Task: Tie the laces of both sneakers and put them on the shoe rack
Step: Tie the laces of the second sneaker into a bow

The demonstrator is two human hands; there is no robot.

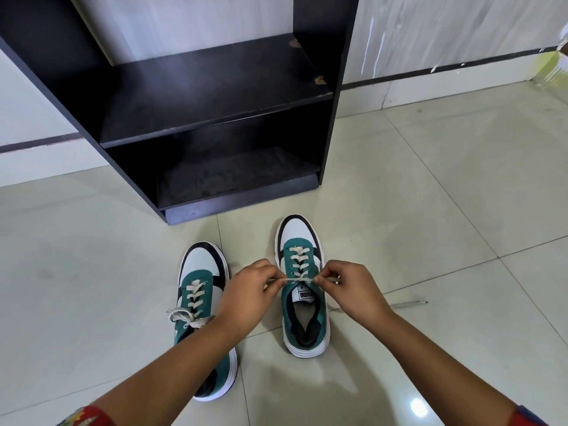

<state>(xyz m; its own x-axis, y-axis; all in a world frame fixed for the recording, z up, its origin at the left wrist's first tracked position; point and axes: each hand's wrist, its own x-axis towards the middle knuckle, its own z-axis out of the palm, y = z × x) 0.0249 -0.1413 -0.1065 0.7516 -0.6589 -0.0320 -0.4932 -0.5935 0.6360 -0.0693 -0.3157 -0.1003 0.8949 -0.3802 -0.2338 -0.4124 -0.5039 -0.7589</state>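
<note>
Two green, white and black sneakers stand on the tiled floor, toes pointing at the rack. The left sneaker (199,281) has a tied bow near its tongue, and my left forearm crosses over its heel. The right sneaker (302,321) lies between my hands. My left hand (246,299) pinches one end of its white lace (299,280). My right hand (353,290) pinches the other end, and the lace is stretched taut across the tongue. The black shoe rack (215,118) stands just beyond the toes with two bare shelves.
Pale glossy floor tiles (430,195) spread all around. A wall with a dark skirting line (445,69) runs behind the rack. A thin stick-like object (410,303) lies on the floor right of my right hand.
</note>
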